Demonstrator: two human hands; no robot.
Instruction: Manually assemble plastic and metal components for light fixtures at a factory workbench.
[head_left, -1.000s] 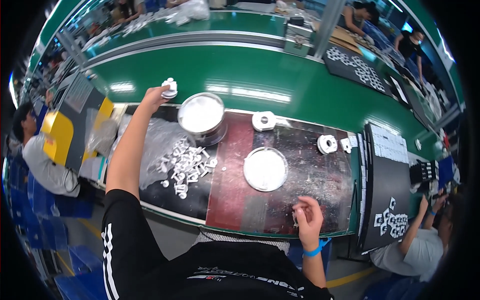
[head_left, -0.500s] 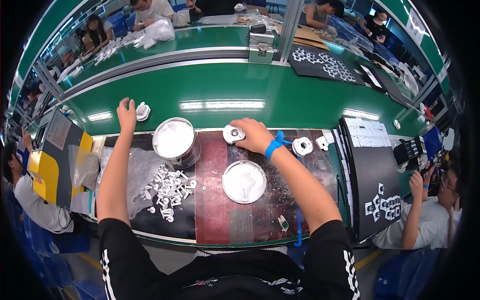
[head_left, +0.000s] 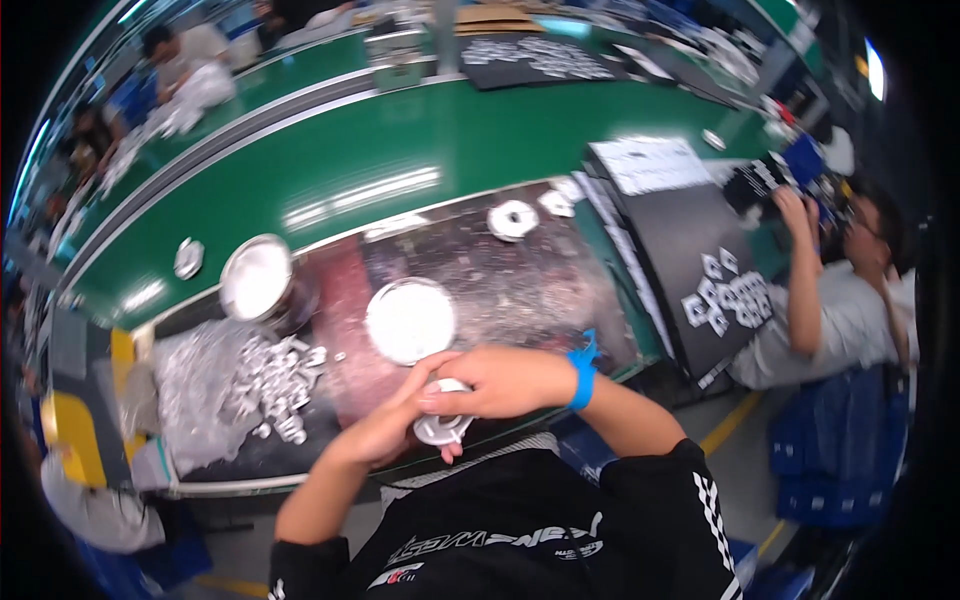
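Note:
Close to my body, at the near edge of the bench, my left hand (head_left: 388,428) and my right hand (head_left: 505,382) come together around a white round plastic part (head_left: 442,430). Left fingers hold it from the side and below. Right fingers close over its top, a blue band on that wrist. Just beyond the hands lies a shallow round dish (head_left: 410,320) of white material. A deeper clear tub (head_left: 262,280) with white contents stands further left. White stemmed plastic pieces (head_left: 282,385) lie heaped before it. Motion blurs fine detail.
A clear plastic bag (head_left: 195,385) lies left of the heap, beside a yellow and grey machine (head_left: 75,400). Another white round part (head_left: 512,220) sits at the mat's far side. Stacked black boards (head_left: 660,240) stand to the right, near a seated co-worker (head_left: 820,320).
My right hand has brought the white part from the far side of the mat toward my body. The left hand has come back from the green belt and joined it. The view has turned right.

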